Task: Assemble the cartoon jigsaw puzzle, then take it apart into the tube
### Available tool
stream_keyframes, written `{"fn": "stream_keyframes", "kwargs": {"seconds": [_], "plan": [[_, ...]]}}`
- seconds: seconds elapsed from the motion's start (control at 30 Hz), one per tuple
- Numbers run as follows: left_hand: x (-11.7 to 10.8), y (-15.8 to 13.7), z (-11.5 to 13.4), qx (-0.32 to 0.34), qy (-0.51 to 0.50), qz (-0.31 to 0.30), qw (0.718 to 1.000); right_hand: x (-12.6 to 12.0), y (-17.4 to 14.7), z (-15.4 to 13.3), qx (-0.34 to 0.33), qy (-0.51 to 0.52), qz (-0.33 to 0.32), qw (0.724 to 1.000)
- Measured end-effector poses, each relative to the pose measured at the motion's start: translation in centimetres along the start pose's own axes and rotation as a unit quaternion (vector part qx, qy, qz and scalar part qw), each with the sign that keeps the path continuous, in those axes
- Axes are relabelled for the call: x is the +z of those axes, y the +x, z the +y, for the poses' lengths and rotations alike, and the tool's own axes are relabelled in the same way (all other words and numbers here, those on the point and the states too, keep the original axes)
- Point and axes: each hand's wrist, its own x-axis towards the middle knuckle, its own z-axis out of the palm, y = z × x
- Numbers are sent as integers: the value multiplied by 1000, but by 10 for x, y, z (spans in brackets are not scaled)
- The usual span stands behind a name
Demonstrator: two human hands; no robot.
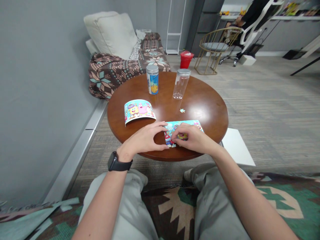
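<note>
A colourful cartoon jigsaw puzzle (pixel 170 126) lies flat near the front edge of the round wooden table. My left hand (pixel 147 137) is at its left side, thumb and fingers spread apart, their tips touching or close to the puzzle's edge. Over the puzzle, my right hand (pixel 191 137) pinches a small puzzle piece (pixel 172 141) at the lower left part; the fingers mostly hide it. Beyond the puzzle lies one loose jigsaw piece (pixel 182 110). A curved picture card (pixel 139 110) with similar cartoon figures stands to the left.
On the table (pixel 165 100), a blue-labelled canister (pixel 153 80) and a clear jar (pixel 181 84) with silver lids stand at the back. A white board (pixel 237 146) is low at the right. Behind are a covered sofa (pixel 152 51), a red bin (pixel 186 60) and a seated person.
</note>
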Motion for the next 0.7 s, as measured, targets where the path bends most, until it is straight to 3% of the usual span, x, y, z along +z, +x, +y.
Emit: {"fn": "stream_keyframes", "kwargs": {"seconds": [0.4, 0.53, 0.7], "plan": [[1, -1, -1, 0, 12, 2, 1000, -2, -3, 4, -57, -38, 1, 998], [1, -1, -1, 3, 10, 4, 1000, -9, -10, -2, -108, -69, -30, 991], [2, -1, -2, 5, 10, 9, 1000, -10, -14, -3, -104, -97, -67, 988]]}}
